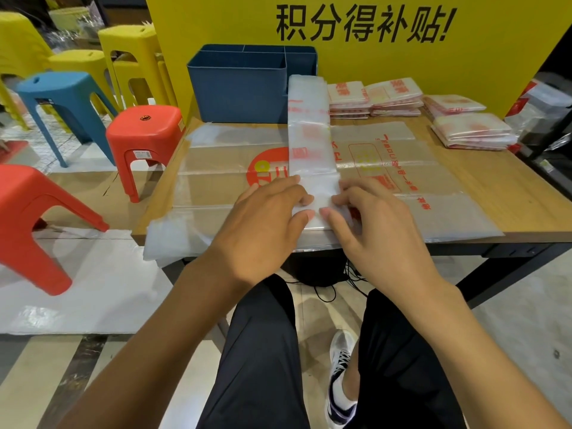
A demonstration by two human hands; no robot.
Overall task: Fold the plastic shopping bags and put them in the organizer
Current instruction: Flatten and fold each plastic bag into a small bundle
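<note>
Counts on and around the surface (483,193)

One bag folded into a long strip (311,144) lies across one flat bag (402,181). Four stacks of folded bags sit at the back right: the first (348,99), second (394,97), third (452,106) and fourth (473,131). There is one blue organizer (238,88). Two hands show, the left hand (263,221) and the right hand (377,227). Stools: two red (145,134) (28,218), one blue (58,91), at least two yellow (130,41) (77,60).
</note>
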